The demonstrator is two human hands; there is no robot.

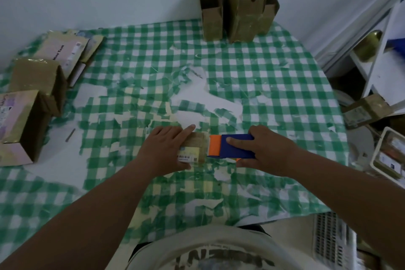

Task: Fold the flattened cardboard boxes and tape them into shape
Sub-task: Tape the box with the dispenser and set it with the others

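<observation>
A small brown cardboard box [197, 144] with a barcode label lies on the green checked tablecloth [274, 85] in front of me. My left hand [166, 149] lies on its left part, fingers spread and pressing it down. My right hand [263, 151] grips a blue tape dispenser [235, 147] whose orange front end touches the box's right edge.
Three folded open boxes [236, 9] stand upright at the table's far edge by the wall. Flat cardboard [65, 50] and two formed boxes [32, 103] sit at the left. A shelf, a taped box [366, 112] and a tray are off the right side.
</observation>
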